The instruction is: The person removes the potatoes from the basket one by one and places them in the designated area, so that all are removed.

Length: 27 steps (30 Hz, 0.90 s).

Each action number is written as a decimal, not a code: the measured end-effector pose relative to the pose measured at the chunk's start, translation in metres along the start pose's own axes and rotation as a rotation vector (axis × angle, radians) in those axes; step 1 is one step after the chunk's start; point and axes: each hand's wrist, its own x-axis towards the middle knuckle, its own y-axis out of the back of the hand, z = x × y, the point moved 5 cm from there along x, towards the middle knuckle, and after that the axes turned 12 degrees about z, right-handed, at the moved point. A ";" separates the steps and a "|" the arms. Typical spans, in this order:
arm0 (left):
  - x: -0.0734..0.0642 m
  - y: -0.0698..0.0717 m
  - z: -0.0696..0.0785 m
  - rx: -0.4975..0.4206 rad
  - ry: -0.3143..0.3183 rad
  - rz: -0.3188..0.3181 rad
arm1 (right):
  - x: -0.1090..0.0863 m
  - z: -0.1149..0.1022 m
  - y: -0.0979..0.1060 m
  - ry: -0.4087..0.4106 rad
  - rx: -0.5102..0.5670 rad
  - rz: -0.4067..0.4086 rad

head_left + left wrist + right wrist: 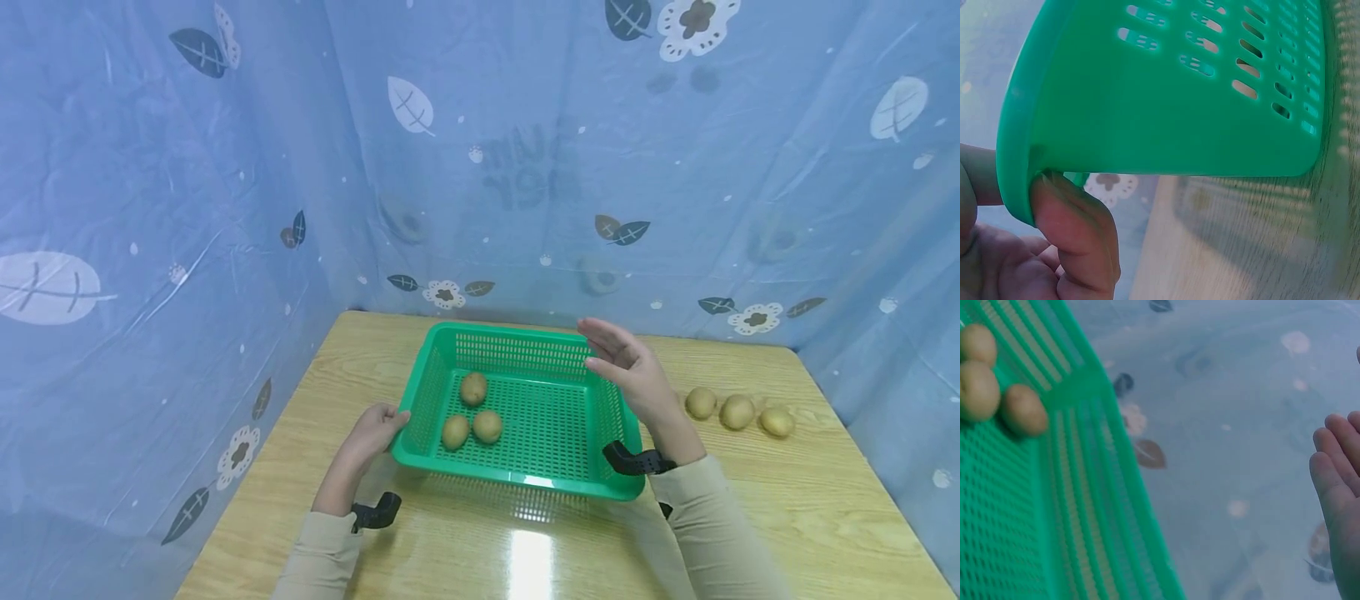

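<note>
A green plastic basket (517,477) with slotted walls stands on the table. Three potatoes lie inside toward its left: one potato (473,389) at the back, another potato (455,432) in front and a third potato (487,427) beside it. My left hand (377,433) grips the basket's rim at the left side; in the left wrist view its curled fingers (1079,231) hook under the rim. Above the basket's right end, my right hand (626,367) is raised with fingers extended and holds nothing. The right wrist view shows its straight fingers (1338,450) at the edge.
Right of the basket, three more potatoes lie in a row on the wooden table (810,500): a left one (701,403), a middle one (737,412) and a right one (777,422). A blue patterned curtain (510,167) hangs behind and along both sides.
</note>
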 end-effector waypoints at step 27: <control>0.000 0.000 -0.001 0.003 -0.010 0.012 | 0.025 0.087 -0.116 -0.298 -0.186 -0.340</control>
